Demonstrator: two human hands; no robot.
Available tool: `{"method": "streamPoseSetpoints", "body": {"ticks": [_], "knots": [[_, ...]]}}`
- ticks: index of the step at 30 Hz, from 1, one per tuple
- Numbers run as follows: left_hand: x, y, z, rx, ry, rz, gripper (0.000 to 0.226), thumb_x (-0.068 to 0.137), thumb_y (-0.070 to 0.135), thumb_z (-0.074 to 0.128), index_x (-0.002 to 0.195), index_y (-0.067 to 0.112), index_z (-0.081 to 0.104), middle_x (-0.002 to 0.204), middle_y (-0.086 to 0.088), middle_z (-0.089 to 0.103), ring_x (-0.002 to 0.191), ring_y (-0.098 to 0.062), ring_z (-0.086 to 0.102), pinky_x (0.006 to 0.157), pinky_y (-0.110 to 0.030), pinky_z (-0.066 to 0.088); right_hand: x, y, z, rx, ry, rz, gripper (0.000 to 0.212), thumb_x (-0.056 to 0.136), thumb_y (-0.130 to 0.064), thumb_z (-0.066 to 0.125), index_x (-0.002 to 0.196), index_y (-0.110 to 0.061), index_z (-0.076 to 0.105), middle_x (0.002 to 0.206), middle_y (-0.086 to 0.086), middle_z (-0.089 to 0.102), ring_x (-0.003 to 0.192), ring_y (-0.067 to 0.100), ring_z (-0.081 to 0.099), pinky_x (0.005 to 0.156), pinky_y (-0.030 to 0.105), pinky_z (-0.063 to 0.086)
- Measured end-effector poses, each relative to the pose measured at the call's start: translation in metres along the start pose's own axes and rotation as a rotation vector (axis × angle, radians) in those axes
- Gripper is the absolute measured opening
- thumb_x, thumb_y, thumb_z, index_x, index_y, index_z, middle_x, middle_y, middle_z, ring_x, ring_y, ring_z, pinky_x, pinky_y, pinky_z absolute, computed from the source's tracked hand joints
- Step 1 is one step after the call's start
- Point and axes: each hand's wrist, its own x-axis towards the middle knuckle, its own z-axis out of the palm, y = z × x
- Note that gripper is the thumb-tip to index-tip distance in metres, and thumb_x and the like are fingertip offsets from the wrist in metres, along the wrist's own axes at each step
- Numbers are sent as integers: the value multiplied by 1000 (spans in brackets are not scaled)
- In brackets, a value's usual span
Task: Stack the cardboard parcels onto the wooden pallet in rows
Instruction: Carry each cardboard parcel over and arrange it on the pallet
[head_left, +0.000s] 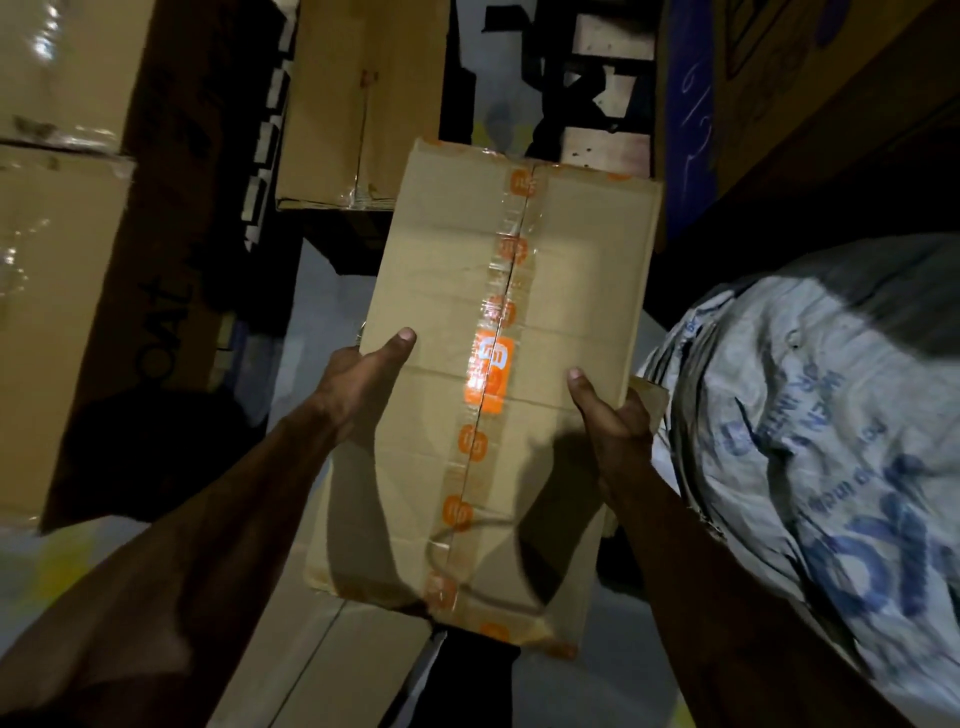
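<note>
From the head camera, a long cardboard parcel (483, 384) was held up between both hands above a pale floor (317, 291). The left hand (358, 379) clasped its left edge, thumb laid flat on the top face and the fingers hidden beneath. The right hand (608, 415) gripped the right edge the same way, thumb on top, fingers tucked under the side. So both grips were clamped on the parcel.

A strip of clear tape (498, 322) ran down the parcel's centre seam, printed with repeating orange squares bearing a white "mi" mark; one larger orange label (491, 374) sat roughly midway along the seam, between the two thumbs.

To the left stood a big brown carton (156, 260) with black lettering, of which only "OAT" could be read. Further left were stacked cartons wrapped in shiny film (57, 73). Beyond the parcel's far end another taped carton (358, 104) sat just behind it. At the right, a bulging white woven sack (810, 405) with blue printing, too blurred to read, crowded close against the right forearm. Above it was a blue surface (691, 119) with pale scrawled marks. Wooden slats (608, 98) showed at the top, between the cartons, partly in shadow. Below the parcel's near end lay another flat cardboard surface (332, 660).
</note>
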Motion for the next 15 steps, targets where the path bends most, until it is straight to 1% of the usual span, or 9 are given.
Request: {"method": "streamPoseSetpoints", "body": {"ticks": [2,3,5,7,8,10,12,14,15], "knots": [[-17,-2,-3,-26,34,24,46,80,62,72,96,19,70,99,-9,74,94,-31,70,86,-47,58,-14,-6,-6,-35,22,-5,59,77,-55,77,125,-23,61,114,-4,68,109,21,63,95,31,50],[-28,-1,-4,-48,56,35,43,79,59,74,94,18,70,97,-6,74,92,-29,70,84,-43,59,-23,-11,-11,-67,40,-15,65,77,-58,76,129,-21,60,118,-2,67,110,22,62,98,35,48],[-48,1,-7,-63,84,53,44,76,58,77,93,18,71,93,-1,75,90,-25,71,80,-37,58,-42,-20,-20,-126,72,-60,69,79,-60,72,131,-18,58,115,-2,64,109,21,60,95,31,45],[-72,1,-15,-57,92,90,53,70,64,79,95,18,73,92,1,76,89,-24,72,83,-42,59,-66,-27,-32,-157,96,-111,68,80,-63,69,131,-19,58,113,-4,62,109,19,58,93,28,40],[-86,1,-20,-34,102,111,57,66,69,78,94,19,73,91,2,76,88,-23,73,84,-45,59,-80,-30,-38,-185,107,-123,70,80,-67,67,131,-20,57,116,-2,63,111,21,58,94,29,39],[-118,1,-31,25,115,151,65,60,78,73,92,21,72,89,1,76,84,-23,72,82,-47,61,-108,-35,-48,-236,132,-155,76,77,-74,62,133,-23,54,123,0,64,115,26,58,93,34,41],[-155,-2,-43,77,158,187,73,57,85,69,91,21,72,85,0,75,81,-25,72,78,-43,61,-141,-36,-62,-277,159,-202,79,76,-78,58,133,-24,54,125,1,65,117,28,59,94,36,43],[-194,-8,-54,106,218,221,79,54,89,66,91,20,74,85,-2,74,81,-27,71,75,-38,58,-177,-35,-77,-316,168,-241,78,77,-79,56,131,-22,56,125,3,65,115,30,59,96,39,46],[-211,-11,-59,100,232,239,83,52,92,65,92,20,74,88,-5,74,84,-31,71,76,-39,57,-191,-35,-83,-321,171,-252,79,77,-79,55,129,-21,56,125,5,65,115,31,60,98,41,46]]}}
